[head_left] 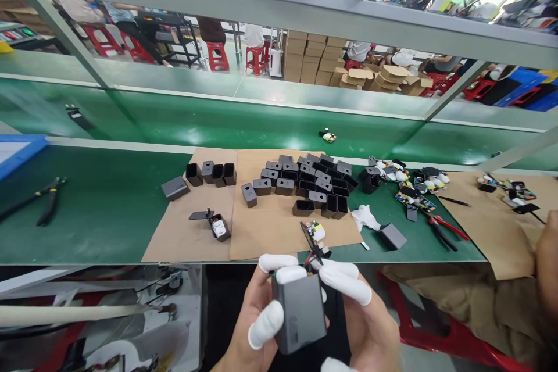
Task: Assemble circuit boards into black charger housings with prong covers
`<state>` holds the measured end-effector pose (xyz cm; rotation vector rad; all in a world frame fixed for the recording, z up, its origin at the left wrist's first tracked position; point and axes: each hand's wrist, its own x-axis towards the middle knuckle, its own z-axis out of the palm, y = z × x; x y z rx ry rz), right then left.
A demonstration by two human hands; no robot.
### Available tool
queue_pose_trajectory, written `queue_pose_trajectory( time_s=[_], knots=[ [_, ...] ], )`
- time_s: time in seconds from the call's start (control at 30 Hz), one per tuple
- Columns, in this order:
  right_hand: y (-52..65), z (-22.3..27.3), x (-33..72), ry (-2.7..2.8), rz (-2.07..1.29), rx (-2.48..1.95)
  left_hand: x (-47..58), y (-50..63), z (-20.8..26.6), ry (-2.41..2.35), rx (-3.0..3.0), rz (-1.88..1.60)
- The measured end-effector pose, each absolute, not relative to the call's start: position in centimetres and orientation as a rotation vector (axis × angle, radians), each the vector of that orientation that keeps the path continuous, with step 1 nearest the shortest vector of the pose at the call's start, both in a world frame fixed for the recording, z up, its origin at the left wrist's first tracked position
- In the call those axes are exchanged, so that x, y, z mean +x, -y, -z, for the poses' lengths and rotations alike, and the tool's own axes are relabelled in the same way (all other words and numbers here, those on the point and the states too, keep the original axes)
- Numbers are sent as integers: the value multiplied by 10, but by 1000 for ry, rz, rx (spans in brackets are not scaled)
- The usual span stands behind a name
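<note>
Above the table's front edge, my left hand [265, 308] grips a black charger housing [304, 311], its thumb and fingers in white finger cots. My right hand [360, 302], also in white cots, has its fingertips together at the housing's upper end, on a dark wired circuit assembly [320, 250] with a red wire. Just beyond the fingers lies a circuit board with white parts [316, 230]; whether it joins that assembly I cannot tell. On the brown cardboard [265, 238] several black housings [284, 187] stand grouped. Nearer left, a housing with its lid swung open [219, 228] shows white material inside.
Right of the cardboard lie a white cloth [366, 217], a dark housing [392, 236], red-handled pliers [444, 231] and piled circuit boards [414, 195]. Cutters [51, 200] lie far left. A co-worker's hand [547, 256] is at the right edge. A shelf frame [279, 17] crosses above.
</note>
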<state>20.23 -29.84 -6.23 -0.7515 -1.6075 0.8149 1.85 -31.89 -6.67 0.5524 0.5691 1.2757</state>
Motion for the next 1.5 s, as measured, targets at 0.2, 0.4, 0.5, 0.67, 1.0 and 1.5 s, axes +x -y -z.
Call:
queue_pose_trajectory(
  time_s=[0.2, 0.4, 0.5, 0.67, 1.0, 1.5],
  knots=[
    [300, 76, 197, 1529, -988, -844, 17, 319, 48, -550, 308, -1110],
    [290, 68, 195, 1389, -1063, -921, 26, 311, 56, -922, 275, -1354],
    [280, 64, 192, 1339, -1096, -954, 30, 309, 67, -1043, 275, -1456],
    [264, 63, 183, 1208, -1181, -1052, 37, 315, 94, -1029, 378, -1513],
    [250, 58, 172, 1145, -1304, -1125, 42, 317, 108, -1093, 264, -1572],
    [237, 91, 160, 1151, -1363, -1036, 37, 304, 95, -1140, 304, -1546]
  ],
)
